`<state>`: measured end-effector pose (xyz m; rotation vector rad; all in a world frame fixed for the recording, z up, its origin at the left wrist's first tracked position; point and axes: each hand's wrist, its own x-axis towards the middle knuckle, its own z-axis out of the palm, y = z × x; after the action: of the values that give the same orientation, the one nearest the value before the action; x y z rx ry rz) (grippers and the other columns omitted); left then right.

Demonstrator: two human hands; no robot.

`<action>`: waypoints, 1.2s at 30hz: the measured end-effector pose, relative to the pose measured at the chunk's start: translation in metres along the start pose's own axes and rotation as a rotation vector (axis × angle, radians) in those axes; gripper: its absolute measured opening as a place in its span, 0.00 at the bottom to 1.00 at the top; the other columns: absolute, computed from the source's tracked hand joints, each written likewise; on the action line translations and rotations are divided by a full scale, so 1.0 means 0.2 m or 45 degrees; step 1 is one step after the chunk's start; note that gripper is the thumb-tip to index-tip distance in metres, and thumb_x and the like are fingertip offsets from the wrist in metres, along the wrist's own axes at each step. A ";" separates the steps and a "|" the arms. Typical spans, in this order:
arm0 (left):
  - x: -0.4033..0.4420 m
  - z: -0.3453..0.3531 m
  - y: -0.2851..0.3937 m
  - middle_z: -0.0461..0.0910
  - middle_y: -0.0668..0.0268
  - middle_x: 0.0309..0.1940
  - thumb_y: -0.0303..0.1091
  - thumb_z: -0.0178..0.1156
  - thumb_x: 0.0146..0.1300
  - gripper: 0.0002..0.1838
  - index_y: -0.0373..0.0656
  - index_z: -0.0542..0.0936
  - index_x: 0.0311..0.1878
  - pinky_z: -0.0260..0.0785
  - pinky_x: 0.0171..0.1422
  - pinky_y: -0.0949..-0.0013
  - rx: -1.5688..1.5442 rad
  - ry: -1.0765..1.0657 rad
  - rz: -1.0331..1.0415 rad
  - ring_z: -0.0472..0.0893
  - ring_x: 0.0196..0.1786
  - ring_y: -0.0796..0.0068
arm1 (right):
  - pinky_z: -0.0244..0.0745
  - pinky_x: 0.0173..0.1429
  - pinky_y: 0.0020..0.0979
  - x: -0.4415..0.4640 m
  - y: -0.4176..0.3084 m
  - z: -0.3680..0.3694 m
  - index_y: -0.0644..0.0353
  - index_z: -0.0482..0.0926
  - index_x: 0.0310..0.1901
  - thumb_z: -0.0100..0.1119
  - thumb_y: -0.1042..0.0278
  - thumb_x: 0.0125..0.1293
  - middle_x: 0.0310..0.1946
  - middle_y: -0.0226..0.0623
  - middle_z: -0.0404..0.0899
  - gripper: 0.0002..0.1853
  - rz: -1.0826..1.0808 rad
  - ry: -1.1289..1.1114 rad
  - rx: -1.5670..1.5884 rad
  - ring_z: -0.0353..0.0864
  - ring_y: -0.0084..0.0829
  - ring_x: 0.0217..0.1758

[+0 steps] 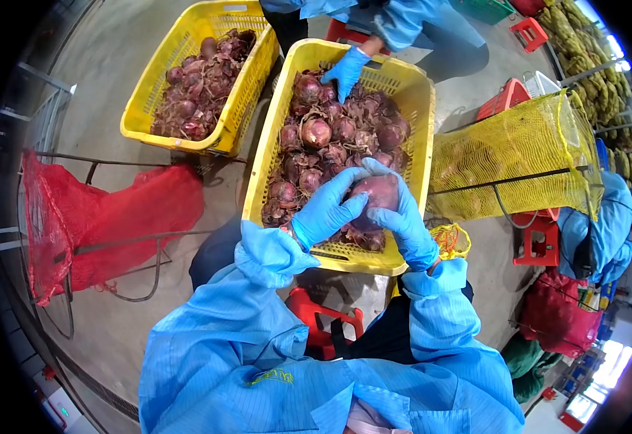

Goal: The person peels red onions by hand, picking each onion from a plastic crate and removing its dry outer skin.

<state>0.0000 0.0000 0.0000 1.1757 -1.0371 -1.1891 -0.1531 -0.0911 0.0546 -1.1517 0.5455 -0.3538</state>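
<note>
Both my hands wear blue gloves and hold one large red onion (379,194) over the near part of a yellow crate (259,170). My left hand (332,206) grips the onion from its left side, and my right hand (405,223) wraps round its right side. Beneath them the crate is filled with red onions (316,133) and loose dry skins. Across the crate a co-worker's gloved hand (347,71) reaches down among the onions at the far side.
A second yellow crate (134,119) of red onions stands at the upper left. A red mesh bag (128,210) on a metal frame lies left, a yellow mesh bag (511,155) on a frame right. Below the crate is a red stool (323,318).
</note>
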 end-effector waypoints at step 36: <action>-0.01 0.08 0.04 0.63 0.60 0.68 0.44 0.55 0.70 0.34 0.51 0.55 0.75 0.80 0.51 0.57 -0.962 0.003 -0.268 0.73 0.65 0.64 | 0.62 0.71 0.32 0.01 0.03 0.04 0.60 0.61 0.70 0.68 0.61 0.59 0.64 0.35 0.67 0.39 -0.202 0.195 -0.120 0.68 0.29 0.65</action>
<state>-0.0151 0.0000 0.0095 0.6865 -0.3839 -1.5547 -0.1475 -0.0830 0.0504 -1.2695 0.6111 -0.5615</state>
